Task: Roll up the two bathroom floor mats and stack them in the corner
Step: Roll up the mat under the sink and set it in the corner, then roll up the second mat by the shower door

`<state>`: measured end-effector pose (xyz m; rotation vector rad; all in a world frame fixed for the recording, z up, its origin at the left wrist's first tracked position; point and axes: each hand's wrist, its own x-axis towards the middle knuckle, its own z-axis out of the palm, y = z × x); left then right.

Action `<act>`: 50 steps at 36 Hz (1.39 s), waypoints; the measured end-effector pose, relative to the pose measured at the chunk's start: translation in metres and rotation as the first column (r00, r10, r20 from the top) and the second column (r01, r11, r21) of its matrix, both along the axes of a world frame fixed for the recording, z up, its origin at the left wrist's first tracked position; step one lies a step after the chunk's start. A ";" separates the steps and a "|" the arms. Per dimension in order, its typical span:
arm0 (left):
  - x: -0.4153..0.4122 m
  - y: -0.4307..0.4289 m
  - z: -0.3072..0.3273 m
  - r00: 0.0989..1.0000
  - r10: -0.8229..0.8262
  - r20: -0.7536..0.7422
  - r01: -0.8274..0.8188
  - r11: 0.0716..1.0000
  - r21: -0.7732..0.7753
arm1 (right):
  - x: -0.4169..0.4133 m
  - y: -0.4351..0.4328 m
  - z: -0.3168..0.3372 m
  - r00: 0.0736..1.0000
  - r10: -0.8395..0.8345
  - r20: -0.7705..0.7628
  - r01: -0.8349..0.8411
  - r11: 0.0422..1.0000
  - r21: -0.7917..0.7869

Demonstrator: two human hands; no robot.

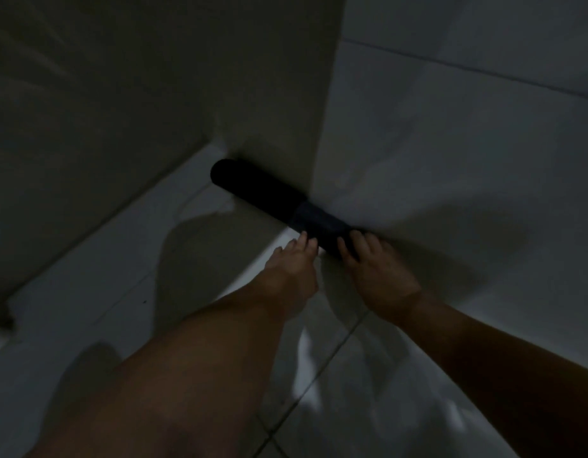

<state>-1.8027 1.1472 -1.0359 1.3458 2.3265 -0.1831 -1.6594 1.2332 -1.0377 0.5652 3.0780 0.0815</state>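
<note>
Down at the foot of the wall, a dark rolled mat point(256, 190) lies on the floor point(87, 276) along the base, its far end near the corner. Both hands are at its near end. The left hand point(292, 269) has fingers spread, tips touching the roll, holding nothing. The right hand point(375, 276) lies flat over the roll with fingers loose, pressing rather than clutching.

It looks like the placing step: nudging the roll snug to the wall. A paler band point(315, 218) sits across the roll; whether it is a second mat or a flap I cannot tell. If only one is here, the next move is fetching the other and laying it on top without unrolling.

Dim light hides the texture, and the near end is covered by the hands.
</note>
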 end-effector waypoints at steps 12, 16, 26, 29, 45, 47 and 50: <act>0.006 -0.007 0.009 0.999 0.018 0.031 -0.021 0.997 0.072 | -0.016 0.010 -0.004 0.990 -0.004 0.138 0.043 0.959 -0.280; 0.006 -0.010 0.012 0.998 0.018 0.053 -0.023 0.996 0.089 | -0.011 0.012 -0.004 0.995 -0.043 0.091 0.061 0.977 -0.205; 0.002 -0.012 0.017 0.994 0.019 0.107 -0.032 0.992 0.125 | -0.022 0.015 -0.004 0.984 -0.175 -0.034 0.126 0.816 -0.564; 0.003 -0.011 0.016 0.990 0.028 0.139 -0.055 0.980 0.193 | -0.016 0.014 -0.013 0.911 -0.336 -0.237 0.088 0.723 -0.685; 0.021 -0.013 0.006 1.000 0.021 0.002 -0.021 0.974 0.224 | 0.010 0.021 -0.002 0.908 -0.415 -0.063 0.289 0.727 -0.623; 0.020 -0.012 0.012 1.000 0.007 0.026 -0.012 0.980 0.197 | 0.013 0.019 0.003 0.904 -0.423 -0.061 0.301 0.731 -0.612; 0.021 -0.006 0.021 0.999 -0.036 0.039 0.028 0.984 0.175 | 0.016 0.015 0.013 0.900 -0.434 -0.040 0.317 0.714 -0.625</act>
